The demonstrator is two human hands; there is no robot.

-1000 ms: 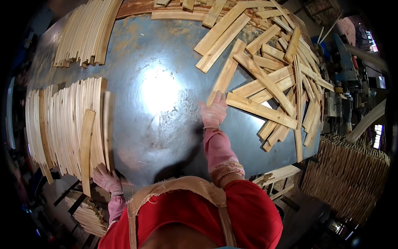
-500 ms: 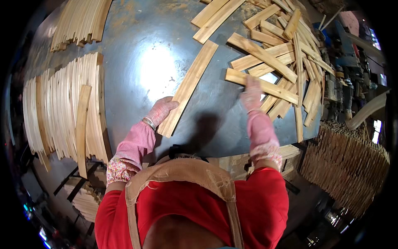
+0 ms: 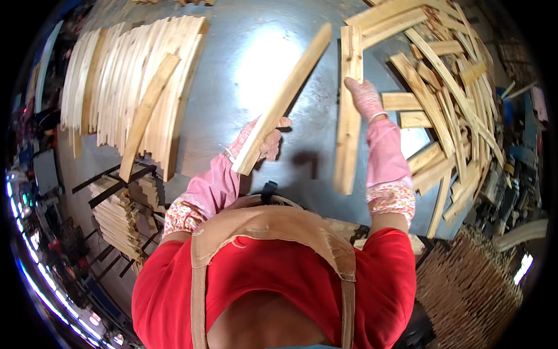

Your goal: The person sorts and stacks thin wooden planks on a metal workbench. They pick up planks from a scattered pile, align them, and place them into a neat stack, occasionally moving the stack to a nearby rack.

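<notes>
My left hand (image 3: 260, 139), in a pinkish work glove, is closed around the near end of a wooden slat (image 3: 289, 93). That slat is tilted on its edge, its far end pointing away and to the right. My right hand (image 3: 365, 98), gloved alike, grips the right edge of a second wooden slat (image 3: 347, 136), which lies lengthwise in front of me. The thumb rests on its upper face; the fingers underneath are hidden. To the right of that hand spreads a loose heap of slats (image 3: 427, 99).
On the left, a row of slats stands packed side by side (image 3: 128, 87), with one loose slat (image 3: 150, 116) across it. The grey metal tabletop (image 3: 232, 110) reflects a bright light. Stacked wood stands below at left (image 3: 116, 215) and at lower right (image 3: 465, 285).
My left hand has turned its slat up onto its edge. My right hand has taken a slat from the heap and drawn it left, turning it lengthwise. The view has shifted.
</notes>
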